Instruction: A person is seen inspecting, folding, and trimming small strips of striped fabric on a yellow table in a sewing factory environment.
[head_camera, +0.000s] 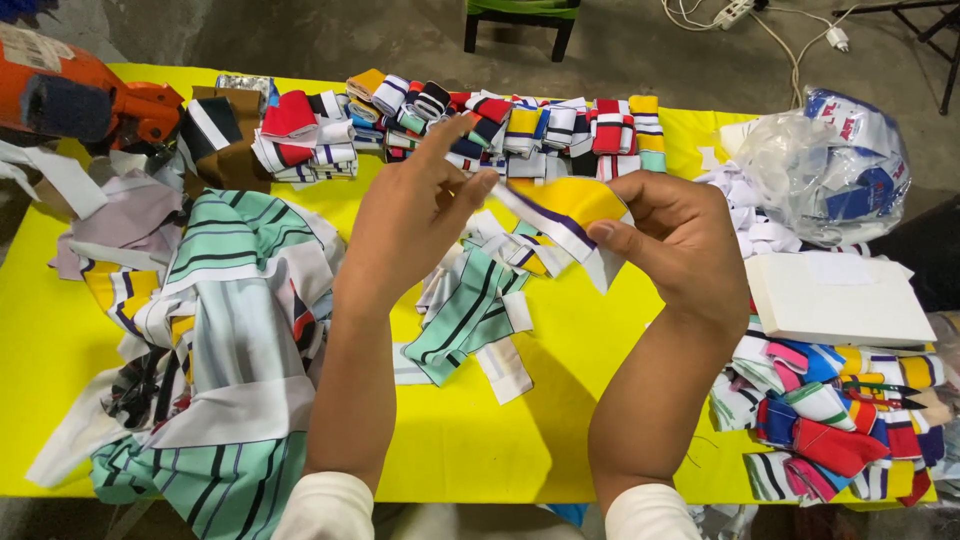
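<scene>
Two white sleeve cuffs sit at the near edge of the tabletop (60, 330), which is covered in bright yellow, and the forearms rise from them toward its middle. Both hands hold one fabric strip (560, 222) up above the centre of the tabletop. It is a narrow ribbed band, white with a dark purple stripe along it and a broad yellow part that curves up between the hands; one white end hangs down below the right thumb.

Left hand (408, 215): thumb and forefinger are pinched together on the strip's left end, the other fingers (455, 135) raised and spread. Right hand (680, 235): thumb pressed against the curled fingers, clamped on the strip's right part.

Beneath the hands lies a loose heap of mint-and-black striped strips (470, 315). At the left edge spreads a larger pile of striped cloth pieces (215, 340). Along the far edge runs a row of folded coloured bands (470, 120). Near the right edge rest a white flat box (840, 300), a clear plastic bag (825, 165), and more folded bands (835, 420) at the near right corner.
</scene>
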